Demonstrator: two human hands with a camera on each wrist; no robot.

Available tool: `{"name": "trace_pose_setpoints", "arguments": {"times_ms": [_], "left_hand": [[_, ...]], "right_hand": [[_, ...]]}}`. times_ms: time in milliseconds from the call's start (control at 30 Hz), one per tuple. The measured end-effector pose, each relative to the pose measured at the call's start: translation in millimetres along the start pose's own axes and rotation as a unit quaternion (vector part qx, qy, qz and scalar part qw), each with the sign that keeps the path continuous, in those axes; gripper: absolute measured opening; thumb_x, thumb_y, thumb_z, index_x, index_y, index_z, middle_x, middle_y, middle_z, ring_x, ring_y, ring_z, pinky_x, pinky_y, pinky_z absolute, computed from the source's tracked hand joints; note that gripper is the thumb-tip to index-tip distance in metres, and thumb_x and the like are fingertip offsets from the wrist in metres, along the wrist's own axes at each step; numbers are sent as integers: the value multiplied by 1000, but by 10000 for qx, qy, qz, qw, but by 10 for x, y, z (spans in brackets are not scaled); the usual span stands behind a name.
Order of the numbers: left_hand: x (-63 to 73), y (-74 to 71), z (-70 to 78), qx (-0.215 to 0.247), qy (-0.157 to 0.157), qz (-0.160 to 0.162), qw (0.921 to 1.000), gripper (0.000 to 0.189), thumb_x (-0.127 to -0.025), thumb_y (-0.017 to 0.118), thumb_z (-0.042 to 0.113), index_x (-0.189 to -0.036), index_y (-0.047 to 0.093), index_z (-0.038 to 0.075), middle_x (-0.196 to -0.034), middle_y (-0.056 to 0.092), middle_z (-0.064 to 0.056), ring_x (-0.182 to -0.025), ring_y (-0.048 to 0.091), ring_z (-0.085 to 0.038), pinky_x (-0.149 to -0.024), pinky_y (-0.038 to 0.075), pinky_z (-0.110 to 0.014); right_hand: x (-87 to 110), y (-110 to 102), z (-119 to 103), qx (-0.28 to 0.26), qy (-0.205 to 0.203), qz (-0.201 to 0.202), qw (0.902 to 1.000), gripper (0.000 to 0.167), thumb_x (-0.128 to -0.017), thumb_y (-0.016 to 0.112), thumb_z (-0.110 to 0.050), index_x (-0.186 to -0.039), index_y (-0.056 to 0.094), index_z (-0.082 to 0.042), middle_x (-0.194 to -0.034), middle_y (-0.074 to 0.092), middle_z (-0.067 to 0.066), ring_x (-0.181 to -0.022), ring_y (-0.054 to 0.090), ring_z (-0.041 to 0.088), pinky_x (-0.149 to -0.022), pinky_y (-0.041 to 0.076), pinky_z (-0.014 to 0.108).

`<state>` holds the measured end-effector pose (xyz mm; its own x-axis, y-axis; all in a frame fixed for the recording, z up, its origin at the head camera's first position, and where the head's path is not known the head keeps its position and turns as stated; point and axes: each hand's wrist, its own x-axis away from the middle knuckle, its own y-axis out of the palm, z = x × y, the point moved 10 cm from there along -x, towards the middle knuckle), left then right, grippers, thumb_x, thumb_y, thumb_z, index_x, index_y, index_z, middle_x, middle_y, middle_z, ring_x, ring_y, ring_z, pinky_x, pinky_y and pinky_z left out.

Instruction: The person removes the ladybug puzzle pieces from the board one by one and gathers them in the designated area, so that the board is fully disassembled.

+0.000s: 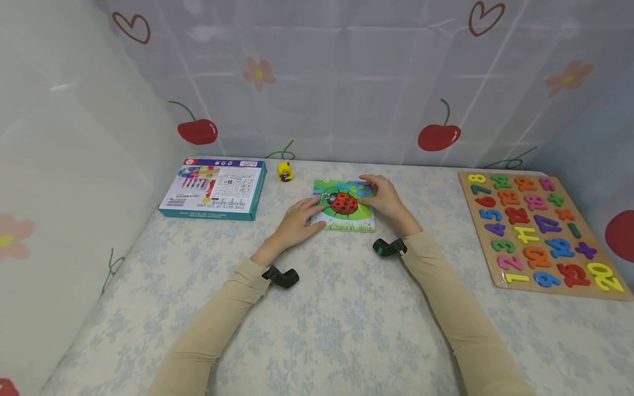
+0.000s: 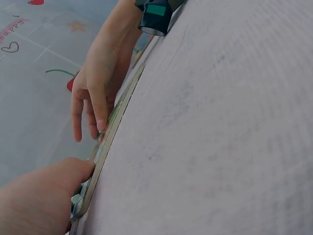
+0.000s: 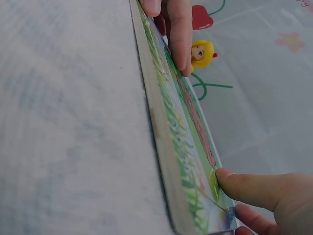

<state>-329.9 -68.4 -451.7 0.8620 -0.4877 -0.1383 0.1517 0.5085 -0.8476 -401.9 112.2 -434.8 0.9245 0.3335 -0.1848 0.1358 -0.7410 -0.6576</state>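
Observation:
A square ladybug jigsaw puzzle [image 1: 342,220] with a thick pale edge lies flat on the table between my hands. My left hand [image 1: 296,224] rests at its left side, fingers extended over the picture and thumb against the near left edge. At the far right corner is my right hand [image 1: 388,202]. Its thumb touches the picture, and its fingertips are by the far edge. In the right wrist view, the puzzle [image 3: 188,147] shows a thin seam near the right thumb. The left wrist view shows the right hand's [image 2: 100,83] fingers fairly straight.
A boxed beaded toy set [image 1: 213,190] lies at the back left. Beside it stands a small yellow-haired figurine [image 1: 284,171]. On the right is a wooden number board [image 1: 495,258] with colourful numerals. A printed curtain [image 1: 337,82] hangs behind the table [image 1: 342,330].

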Motion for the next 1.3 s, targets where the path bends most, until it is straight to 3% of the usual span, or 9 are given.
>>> {"name": "trace_pose_setpoints", "arguments": {"times_ms": [100, 333, 533, 633, 733, 867, 1167, 1300], "left_hand": [[-4, 4, -1, 22, -10, -4, 10000, 53, -95, 56, 34, -142, 46, 11, -155, 32, -10, -144, 27, -31, -114, 22, -59], [-8, 19, -22, -46, -8, -8, 10000, 53, -95, 56, 35, -142, 46, 12, -155, 31, -9, -144, 27, -31, -114, 23, -58], [-8, 4, -20, -62, 20, 10, 10000, 53, -95, 56, 35, -142, 46, 12, -155, 31, -10, -144, 27, -31, -114, 23, -58], [-9, 5, -21, -64, 43, 20, 10000, 53, -96, 55, 35, -142, 46, 12, -155, 31, -10, -144, 27, -32, -114, 23, -58], [-12, 17, -26, -55, 33, 12, 10000, 53, -96, 55, 35, -142, 45, 12, -155, 31, -9, -144, 27, -31, -114, 23, -58], [-16, 39, -22, -43, 21, -15, 10000, 53, -96, 56, 35, -143, 45, 13, -156, 31, -9, -144, 26, -31, -115, 22, -57], [-23, 32, -5, -31, 75, 25, 10000, 53, -96, 56, 35, -142, 46, 13, -155, 32, -9, -143, 28, -31, -115, 22, -56], [-16, 26, -18, -34, 70, 46, 10000, 52, -96, 56, 35, -142, 46, 13, -155, 32, -9, -143, 28, -32, -115, 22, -57]], "right_hand": [[-6, 1, -19, -44, -124, -4, 9999, 61, -79, 74, -1, -135, 49, 5, -118, 55, 28, -99, 47, 36, -86, 39, 46], [5, 12, -32, -224, -67, 17, 9997, 62, -80, 72, 3, -136, 47, 3, -118, 45, 27, -98, 45, 34, -86, 40, 44], [20, -41, 4, -880, 243, 301, 9954, 54, -84, 66, 7, -135, 49, 3, -121, 44, 26, -94, 51, 36, -83, 44, 40], [45, -112, 126, -1301, 759, 670, 9863, 46, -87, 62, 5, -132, 52, 2, -126, 49, 24, -101, 56, 33, -84, 48, 37], [77, -195, 316, -1590, 1302, 1034, 9732, 43, -88, 60, 2, -131, 55, -3, -129, 50, 18, -99, 54, 20, -79, 48, 26], [148, -428, 483, -1673, 1659, 1427, 9613, 43, -88, 58, 4, -130, 56, -3, -131, 51, 16, -92, 52, 9, -70, 45, 15], [543, -1144, 869, -1146, 2480, 2202, 9364, 43, -90, 56, 2, -133, 54, -2, -131, 52, 16, -84, 53, 2, -67, 44, 11], [735, -1336, 1066, -1089, 2978, 2452, 9162, 44, -91, 54, 2, -134, 53, -5, -135, 51, 15, -88, 51, 4, -69, 43, 10]]}}
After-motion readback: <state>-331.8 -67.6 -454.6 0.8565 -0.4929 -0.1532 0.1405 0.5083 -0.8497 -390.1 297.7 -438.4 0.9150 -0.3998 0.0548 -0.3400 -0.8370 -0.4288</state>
